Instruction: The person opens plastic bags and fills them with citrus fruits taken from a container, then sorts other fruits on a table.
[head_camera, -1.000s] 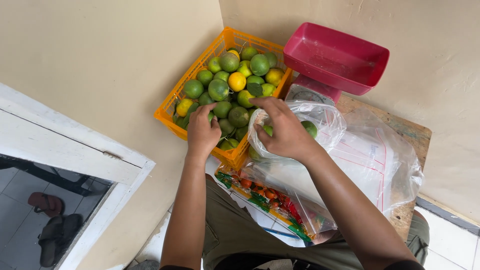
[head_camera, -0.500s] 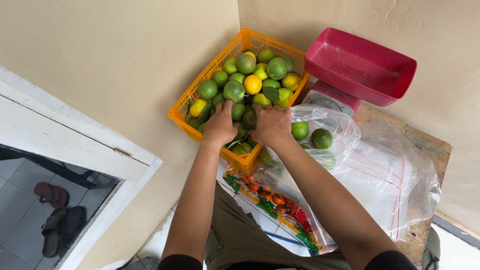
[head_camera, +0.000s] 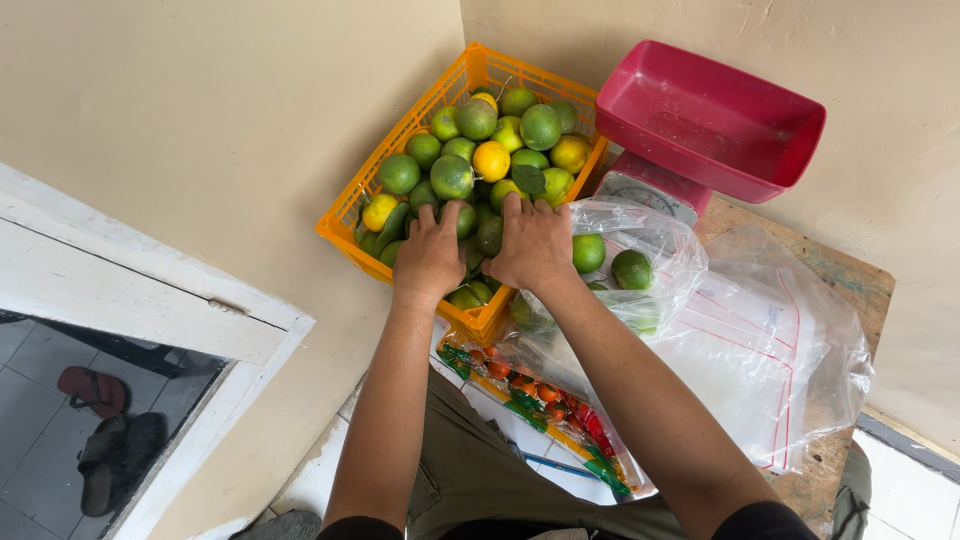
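An orange plastic crate against the wall holds several green and yellow citrus fruits. My left hand lies palm down on the fruits at the crate's near edge, fingers spread. My right hand rests beside it on the fruits, fingers reaching into the pile; what it grips is hidden. Right of the crate a clear plastic bag stands open with a few green fruits inside.
A red scale with a red tray stands behind the bag. More clear bags and a printed fruit-pattern bag lie on the wooden table. A white door frame and sandals are at lower left.
My right hand has left the clear bag's mouth and moved left into the crate beside my left hand. Green fruits now lie in the bag.
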